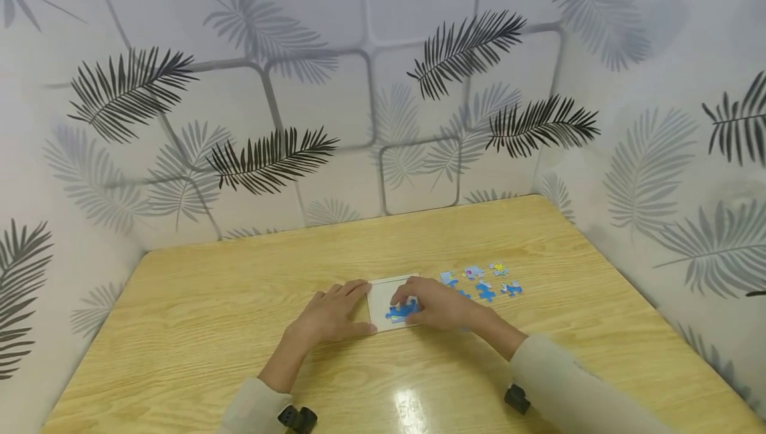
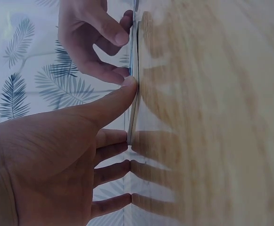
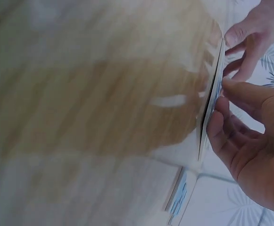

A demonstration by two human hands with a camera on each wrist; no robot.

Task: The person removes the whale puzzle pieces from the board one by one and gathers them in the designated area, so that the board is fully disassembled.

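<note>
A white rectangular puzzle board lies flat on the table. My left hand touches its left side, thumb at the near corner and fingertips at the far corner, the fingers fairly straight. Over the board, my right hand has its fingers curled and pinches a blue jigsaw piece against the surface; the hand covers part of the piece and the board's right side. From the left wrist view, the left thumb rests on the rim of the board. The right fingertips sit low on the board in the right wrist view.
Several loose jigsaw pieces in blue, with a yellow sun on one, lie right of the board, some partly behind the right hand. The wooden table meets a leaf-patterned wall at its back edge.
</note>
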